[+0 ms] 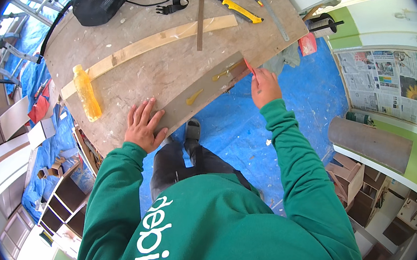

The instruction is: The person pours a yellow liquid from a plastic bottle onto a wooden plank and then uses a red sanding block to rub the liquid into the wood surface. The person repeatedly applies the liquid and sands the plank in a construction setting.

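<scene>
A grey-brown strip of board point(206, 86) lies slantwise along the near edge of the worktable point(127, 78). Streaks of yellowish glue point(193, 98) sit on its upper face. My left hand point(144, 125) is open, with its fingers spread at the strip's near-left end. At the other end, my right hand point(265, 89) pinches a thin red spreader point(249, 67), whose tip is at the strip near a long glue streak. To the left, a clear squeeze bottle of yellow liquid point(88, 94) lies on the tabletop.
Beyond the strip are a pale wooden batten point(162, 36), a narrow dark strip point(201, 15), a yellow utility knife point(242, 11) and a metal ruler point(270, 13). A black bag point(102, 4) with straps lies far left. Blue sheeting point(292, 106) covers the floor; shelving point(67, 194) stands at left.
</scene>
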Demonstrator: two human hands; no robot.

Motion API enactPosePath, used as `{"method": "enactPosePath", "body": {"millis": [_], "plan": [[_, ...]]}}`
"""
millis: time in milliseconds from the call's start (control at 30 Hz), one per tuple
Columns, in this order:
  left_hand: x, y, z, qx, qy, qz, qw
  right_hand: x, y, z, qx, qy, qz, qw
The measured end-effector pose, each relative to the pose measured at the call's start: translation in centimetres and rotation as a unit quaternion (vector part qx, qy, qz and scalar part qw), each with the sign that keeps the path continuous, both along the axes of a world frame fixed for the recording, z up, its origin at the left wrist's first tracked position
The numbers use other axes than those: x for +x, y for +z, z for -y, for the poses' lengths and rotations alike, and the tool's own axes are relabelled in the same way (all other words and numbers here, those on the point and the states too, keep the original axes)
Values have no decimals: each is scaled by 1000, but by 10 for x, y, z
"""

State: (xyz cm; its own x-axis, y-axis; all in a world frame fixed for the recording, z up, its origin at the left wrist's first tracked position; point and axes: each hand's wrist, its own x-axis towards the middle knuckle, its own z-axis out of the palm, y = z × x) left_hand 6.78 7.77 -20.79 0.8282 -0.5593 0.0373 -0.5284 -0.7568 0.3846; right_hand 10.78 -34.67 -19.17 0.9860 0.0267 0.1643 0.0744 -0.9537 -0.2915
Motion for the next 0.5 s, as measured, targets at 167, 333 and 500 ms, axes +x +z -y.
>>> {"method": "enactPosePath", "body": {"millis": [167, 333, 500], "plan": [[0, 0, 0, -1, 1, -7, 1000, -8, -3, -8, -41, 13, 13, 999], [0, -1, 0, -5, 2, -4, 1000, -19, 1, -20, -13, 36, 9, 999], [1, 0, 0, -4, 2, -4, 1000, -7, 7, -11, 16, -11, -1, 1000]]}}
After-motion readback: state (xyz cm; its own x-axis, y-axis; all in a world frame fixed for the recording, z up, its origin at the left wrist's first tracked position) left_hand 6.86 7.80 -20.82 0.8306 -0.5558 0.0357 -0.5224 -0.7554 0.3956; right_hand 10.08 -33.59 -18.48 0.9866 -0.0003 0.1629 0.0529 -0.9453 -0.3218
